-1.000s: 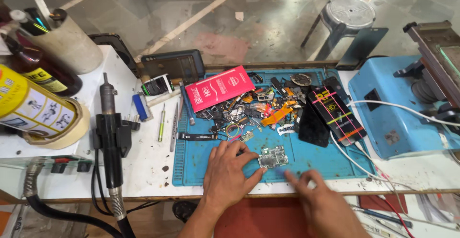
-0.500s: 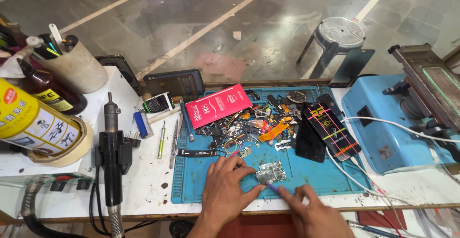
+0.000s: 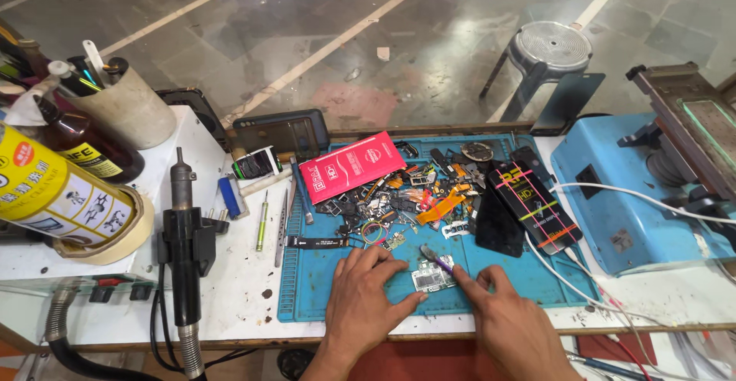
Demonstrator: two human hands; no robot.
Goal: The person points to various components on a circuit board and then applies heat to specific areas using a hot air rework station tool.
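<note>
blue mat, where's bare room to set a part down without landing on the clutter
Bare mat shows at the front left, between the black flex strip and the left hand. Another patch lies front right, between the right hand and the white cable. The back half is crowded with the parts pile and red packet.

A blue work mat [image 3: 322, 289] carries a red packet [image 3: 350, 165], an orange flex strip [image 3: 441, 205] and a silvery-green circuit board [image 3: 431, 277]. A black card [image 3: 537, 206] shows pink and yellow stripes. A yellow can [image 3: 57, 193] lies left; the machine [image 3: 613, 189] is light blue. The tool [image 3: 435, 258] appears purple-tipped.
</note>
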